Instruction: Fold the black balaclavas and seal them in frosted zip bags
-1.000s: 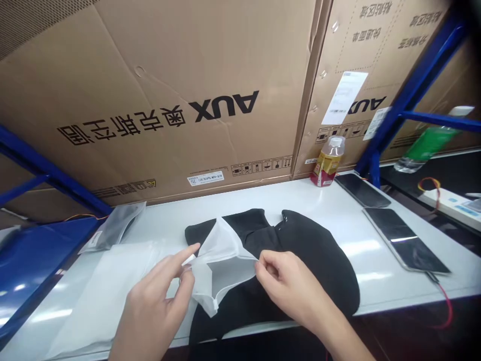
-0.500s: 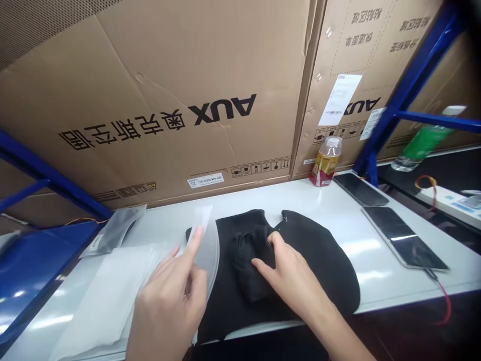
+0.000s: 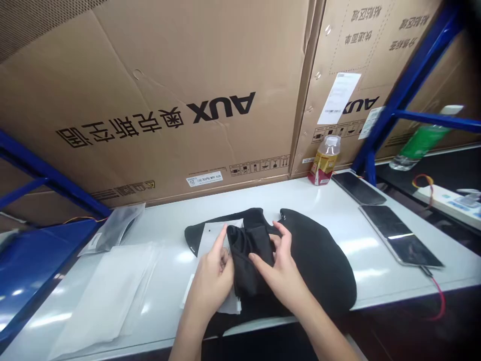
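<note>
A folded black fabric piece [image 3: 251, 265] with a loose, open-looking fold at its top is between my hands. My right hand [image 3: 281, 265] grips its right edge, thumb on the front and fingers behind. My left hand [image 3: 214, 278] is closed at its left edge, fingers bent. Behind and beneath the fabric, against my left hand, is a frosted plastic bag [image 3: 210, 240], partly covered. Under all this spreads a larger flat black piece [image 3: 319, 260] with a notch in its far edge.
White plastic bags [image 3: 101, 296] lie in a pile at the left, near a clear bag [image 3: 116, 228]. Two phones [image 3: 400, 235] and a drink bottle [image 3: 323, 163] are on the right of the white table [image 3: 169, 313]. Large cartons [image 3: 169, 65] stand behind, between blue frame posts.
My left hand has moved right, bringing the plastic bag to the black fabric piece, whose top now stands up more. My right hand stays on the fabric.
</note>
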`<state>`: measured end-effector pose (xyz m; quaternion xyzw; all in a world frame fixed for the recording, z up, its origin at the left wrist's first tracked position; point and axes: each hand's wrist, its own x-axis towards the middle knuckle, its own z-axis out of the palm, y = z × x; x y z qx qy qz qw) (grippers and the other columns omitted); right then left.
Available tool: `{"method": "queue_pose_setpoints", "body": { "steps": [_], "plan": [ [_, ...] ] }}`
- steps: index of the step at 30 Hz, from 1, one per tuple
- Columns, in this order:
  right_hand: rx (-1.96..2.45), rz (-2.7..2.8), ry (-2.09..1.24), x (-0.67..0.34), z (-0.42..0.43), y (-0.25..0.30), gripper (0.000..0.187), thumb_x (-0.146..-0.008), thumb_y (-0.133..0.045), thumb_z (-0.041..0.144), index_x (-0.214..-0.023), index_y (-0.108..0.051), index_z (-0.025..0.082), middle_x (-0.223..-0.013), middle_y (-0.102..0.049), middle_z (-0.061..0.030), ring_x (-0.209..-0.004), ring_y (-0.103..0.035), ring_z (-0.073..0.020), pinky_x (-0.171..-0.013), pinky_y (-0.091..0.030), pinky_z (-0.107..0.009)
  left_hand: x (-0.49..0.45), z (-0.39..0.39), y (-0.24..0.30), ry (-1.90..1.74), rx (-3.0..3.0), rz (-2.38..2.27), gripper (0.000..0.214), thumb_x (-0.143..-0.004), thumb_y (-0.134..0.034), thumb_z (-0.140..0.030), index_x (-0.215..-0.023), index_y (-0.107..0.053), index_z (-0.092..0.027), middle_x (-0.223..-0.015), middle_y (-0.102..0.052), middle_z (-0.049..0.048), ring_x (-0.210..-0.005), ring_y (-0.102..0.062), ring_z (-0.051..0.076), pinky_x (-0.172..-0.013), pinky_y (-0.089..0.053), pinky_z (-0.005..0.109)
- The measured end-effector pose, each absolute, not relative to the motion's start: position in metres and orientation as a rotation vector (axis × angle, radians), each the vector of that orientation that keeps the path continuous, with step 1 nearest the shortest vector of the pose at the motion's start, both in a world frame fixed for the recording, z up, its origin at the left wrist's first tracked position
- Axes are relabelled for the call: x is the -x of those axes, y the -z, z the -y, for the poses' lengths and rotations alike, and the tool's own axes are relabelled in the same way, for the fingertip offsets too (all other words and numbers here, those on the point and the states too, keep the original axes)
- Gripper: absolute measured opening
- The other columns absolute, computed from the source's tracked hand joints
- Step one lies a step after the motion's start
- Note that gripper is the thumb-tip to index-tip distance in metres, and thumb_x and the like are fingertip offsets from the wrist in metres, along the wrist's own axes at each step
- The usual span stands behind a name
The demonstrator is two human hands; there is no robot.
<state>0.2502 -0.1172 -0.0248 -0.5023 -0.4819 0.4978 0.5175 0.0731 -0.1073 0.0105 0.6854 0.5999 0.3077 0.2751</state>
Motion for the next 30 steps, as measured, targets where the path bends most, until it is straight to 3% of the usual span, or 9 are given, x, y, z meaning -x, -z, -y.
{"method": "queue_pose_setpoints", "body": {
  "steps": [3, 6, 9, 13, 18, 20, 23, 27, 30],
  "plan": [
    [1.356, 1.659, -0.557, -0.241, 0.128, 0.038, 0.055, -0.100, -0.056, 0.019, -0.152, -0.046, 0.032, -0.165, -0.038, -0.0143, -0.151, -0.042, -0.0342, -0.116, -0.044, -0.057, -0.068, 0.109, -0.007, -0.863, -1.703, -1.635, 0.067, -0.100, -0.043, -0.026, -0.166, -0.034, -0.021, -0.065, -0.039, -0.0079, -0.056, -0.044, 0.014, -0.056, -0.046, 0.025],
    [1.309, 2.085, -0.249, -0.240, 0.129, 0.037, 0.048, -0.099, -0.049, 0.007, -0.138, -0.065, 0.031, -0.161, -0.049, -0.0092, -0.153, -0.036, -0.0359, -0.117, -0.041, -0.058, -0.065, 0.111, -0.006, -0.902, -1.674, -1.628, 0.064, -0.101, -0.045, -0.028, -0.164, -0.038, -0.022, -0.068, -0.038, -0.0075, -0.058, -0.044, 0.014, -0.058, -0.046, 0.025],
    [1.360, 2.258, -0.268, -0.234, 0.120, 0.024, 0.049, -0.097, -0.051, 0.006, -0.138, -0.068, 0.026, -0.149, -0.063, -0.0100, -0.145, -0.046, -0.0359, -0.110, -0.047, -0.056, -0.067, 0.114, -0.010, -0.827, -1.745, -1.559, 0.062, -0.102, -0.044, -0.028, -0.164, -0.038, -0.024, -0.071, -0.045, -0.0061, -0.060, -0.049, 0.014, -0.057, -0.046, 0.025],
    [1.530, 2.224, -0.362, -0.225, 0.112, 0.007, 0.045, -0.097, -0.052, 0.008, -0.135, -0.070, 0.022, -0.143, -0.067, -0.0133, -0.140, -0.050, -0.0420, -0.101, -0.051, -0.059, -0.069, 0.114, -0.018, -0.702, -1.861, -1.546, 0.062, -0.100, -0.044, -0.026, -0.162, -0.041, -0.027, -0.070, -0.047, -0.0059, -0.060, -0.051, 0.015, -0.056, -0.046, 0.025],
    [1.269, 2.299, -0.431, -0.254, 0.121, 0.002, 0.050, -0.105, -0.055, 0.034, -0.154, -0.054, 0.025, -0.163, -0.051, -0.0073, -0.158, -0.029, -0.0418, -0.124, -0.028, -0.069, -0.061, 0.114, -0.013, -0.712, -1.829, -1.567, 0.060, -0.103, -0.044, -0.031, -0.163, -0.039, -0.025, -0.071, -0.048, -0.0056, -0.059, -0.051, 0.016, -0.060, -0.048, 0.027],
    [1.044, 2.393, -0.483, -0.266, 0.126, 0.005, 0.056, -0.103, -0.061, 0.042, -0.156, -0.052, 0.026, -0.162, -0.052, -0.0062, -0.156, -0.035, -0.0349, -0.128, -0.028, -0.060, -0.059, 0.115, -0.011, -0.717, -1.822, -1.538, 0.060, -0.104, -0.044, -0.031, -0.163, -0.038, -0.025, -0.071, -0.049, -0.0054, -0.060, -0.052, 0.016, -0.061, -0.048, 0.027],
    [0.988, 2.397, -0.455, -0.263, 0.129, 0.014, 0.044, -0.105, -0.058, 0.028, -0.149, -0.059, 0.026, -0.150, -0.064, -0.0053, -0.146, -0.051, -0.0279, -0.126, -0.036, -0.050, -0.058, 0.114, -0.010, -0.720, -1.803, -1.507, 0.060, -0.105, -0.042, -0.031, -0.164, -0.037, -0.026, -0.070, -0.048, -0.0054, -0.062, -0.052, 0.017, -0.061, -0.048, 0.027],
    [1.147, 2.342, -0.321, -0.230, 0.123, 0.018, 0.036, -0.104, -0.054, 0.020, -0.137, -0.068, 0.023, -0.137, -0.071, -0.0079, -0.139, -0.055, -0.0344, -0.115, -0.043, -0.056, -0.061, 0.110, -0.017, -0.728, -1.745, -1.516, 0.063, -0.103, -0.043, -0.028, -0.165, -0.035, -0.026, -0.071, -0.048, -0.0058, -0.063, -0.054, 0.016, -0.062, -0.050, 0.026],
    [1.235, 2.347, -0.308, -0.213, 0.116, 0.008, 0.029, -0.103, -0.053, 0.020, -0.123, -0.074, 0.021, -0.118, -0.076, -0.0108, -0.127, -0.060, -0.0358, -0.099, -0.051, -0.052, -0.062, 0.110, -0.025, -0.724, -1.743, -1.530, 0.066, -0.102, -0.044, -0.026, -0.166, -0.032, -0.026, -0.069, -0.048, -0.0064, -0.062, -0.053, 0.015, -0.059, -0.050, 0.025]
  ]
}}
